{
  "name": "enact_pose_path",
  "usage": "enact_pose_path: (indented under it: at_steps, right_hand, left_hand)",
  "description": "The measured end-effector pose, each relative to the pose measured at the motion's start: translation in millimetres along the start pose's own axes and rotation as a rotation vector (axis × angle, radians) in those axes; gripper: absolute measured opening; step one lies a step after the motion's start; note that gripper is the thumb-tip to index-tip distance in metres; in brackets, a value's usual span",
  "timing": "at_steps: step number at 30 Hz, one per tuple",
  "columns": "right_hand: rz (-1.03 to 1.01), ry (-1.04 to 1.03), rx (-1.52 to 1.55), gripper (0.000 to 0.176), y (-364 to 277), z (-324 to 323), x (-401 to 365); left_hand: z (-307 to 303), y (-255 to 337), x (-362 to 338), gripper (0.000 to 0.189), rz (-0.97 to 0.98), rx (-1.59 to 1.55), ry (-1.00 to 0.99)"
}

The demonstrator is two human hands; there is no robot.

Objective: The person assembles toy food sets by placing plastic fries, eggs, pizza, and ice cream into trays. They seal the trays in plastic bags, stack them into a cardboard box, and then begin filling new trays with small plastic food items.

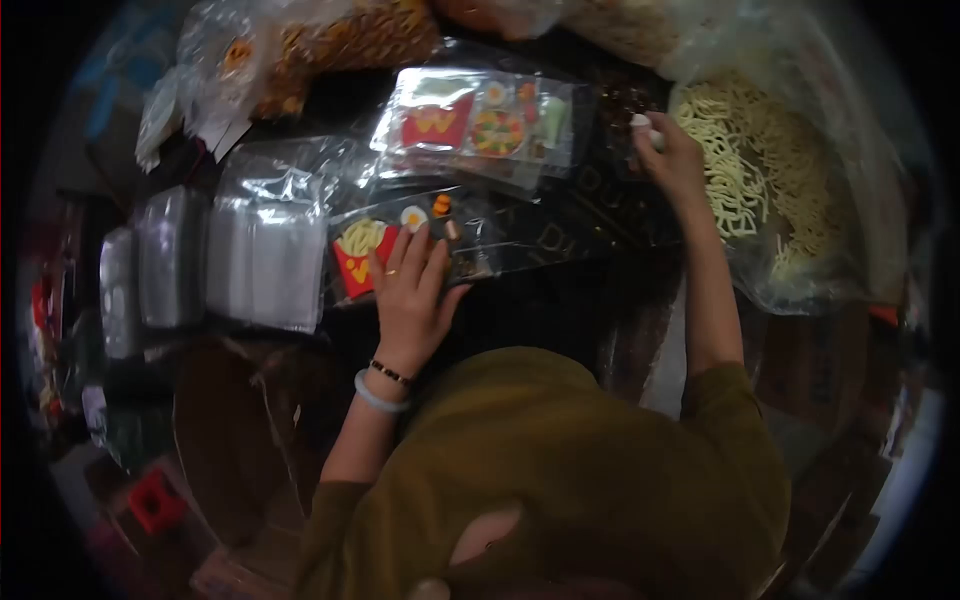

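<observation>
My left hand (412, 275) lies with fingers spread over a clear plastic bag (475, 255). Under and beside its fingertips are a red fries box (352, 270) with pale toy fries, a toy fried egg (413, 217) and a small orange piece (441, 205). To the upper right, my right hand (676, 160) is closed in a pinch on a small white piece (656, 140), too small to name. It is above a dark patch of small brown pieces (625, 100), just left of a bag of cream-coloured noodle-like strips (730, 190).
Filled flat packs (475, 130) with toy food lie stacked behind my left hand. Stacks of clear empty bags (265, 250) are at the left. A large bag of orange-brown pieces (350, 45) stands at the back. Cardboard (225, 420) is below left.
</observation>
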State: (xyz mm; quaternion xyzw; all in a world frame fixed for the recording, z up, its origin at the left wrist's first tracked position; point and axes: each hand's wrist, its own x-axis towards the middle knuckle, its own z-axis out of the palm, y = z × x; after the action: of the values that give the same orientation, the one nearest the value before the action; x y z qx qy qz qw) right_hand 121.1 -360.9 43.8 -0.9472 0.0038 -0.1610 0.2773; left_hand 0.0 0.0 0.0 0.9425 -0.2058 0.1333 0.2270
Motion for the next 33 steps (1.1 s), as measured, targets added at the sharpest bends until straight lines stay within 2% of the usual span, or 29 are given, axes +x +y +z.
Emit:
enact_pose_path:
  at_steps: [1, 2, 3, 4, 6, 7, 9, 12, 16, 17, 19, 21, 24, 25, 27, 28, 30, 32, 33]
  right_hand:
    - [0.033, 0.101, 0.210, 0.034, -14.1, -8.7, -12.2]
    - [0.058, 0.031, 0.361, 0.033, -27.0, -13.2, -28.4]
    - [0.077, -0.010, 0.520, 0.032, -59.5, 21.9, -45.0]
    - [0.193, -0.165, 0.837, 0.029, -84.4, 31.2, -69.0]
    - [0.167, -0.295, 0.887, 0.025, -121.3, 59.5, -99.7]
    - [-0.070, -0.117, 0.605, 0.023, -127.5, 78.9, -101.7]
    - [-0.279, 0.057, 0.463, 0.017, -131.3, 111.5, -94.4]
    - [-0.287, 0.137, 0.275, 0.011, -142.3, 129.8, -95.6]
    - [-0.248, 0.012, 0.161, 0.011, -146.9, 119.7, -98.4]
    - [-0.231, -0.062, 0.212, 0.013, -146.2, 108.7, -99.3]
    - [-0.156, -0.105, 0.418, 0.030, -144.0, 88.1, -102.9]
    - [0.354, -0.469, 1.112, 0.046, -125.7, 72.3, -101.0]
    - [0.304, -0.567, 1.212, 0.052, -116.2, 41.7, -67.7]
    - [0.334, -0.579, 1.217, 0.046, -120.7, 29.9, -51.9]
    - [0.124, -0.295, 1.193, 0.045, -122.7, 27.3, -22.1]
    - [-0.076, -0.055, 1.083, 0.043, -136.2, 12.9, -5.1]
    - [-0.408, 0.284, 1.014, 0.042, -171.0, -20.5, 32.4]
    - [-0.873, 0.665, 0.949, 0.038, -199.9, -39.1, 89.3]
    - [-0.969, 0.793, 0.857, 0.036, -211.4, -48.0, 123.0]
  left_hand:
    - [-0.7, 11.2, 3.2, 0.058, 0.011, -0.012, 0.011]
    - [-0.8, 22.2, 6.9, 0.054, 0.006, -0.014, 0.031]
    - [0.2, -12.2, 3.8, 0.053, 0.015, -0.003, 0.055]
    - [3.8, -8.6, 1.5, 0.052, 0.009, -0.030, 0.065]
    - [3.6, -5.9, -0.4, 0.049, 0.004, -0.017, 0.064]
    - [3.1, -6.1, -0.8, 0.049, 0.003, -0.010, 0.062]
    - [5.3, -3.9, -0.9, 0.048, 0.004, -0.010, 0.065]
    - [6.4, -4.1, -1.0, 0.048, 0.010, -0.013, 0.074]
    - [5.5, -2.3, -3.4, 0.048, -0.005, 0.014, 0.060]
    - [4.8, -1.0, -0.2, 0.048, 0.008, 0.019, 0.067]
    - [3.0, -0.7, 0.0, 0.050, 0.008, -0.007, 0.031]
    - [-1.6, -0.9, 0.2, 0.053, 0.019, -0.031, 0.007]
    - [-16.4, 0.8, 2.1, 0.063, 0.023, -0.041, -0.084]
    - [-16.9, -2.8, 0.5, 0.068, 0.025, -0.042, -0.121]
    - [-18.6, -10.2, -2.1, 0.072, 0.015, -0.062, -0.121]
    - [-24.3, -11.3, -2.3, 0.074, 0.014, -0.058, -0.107]
    - [-34.7, -13.2, -2.1, 0.074, -0.007, -0.030, -0.124]
    - [-45.4, -14.8, -2.6, 0.067, -0.024, -0.036, -0.123]
    - [-47.3, -17.0, -3.8, 0.066, -0.030, -0.032, -0.119]
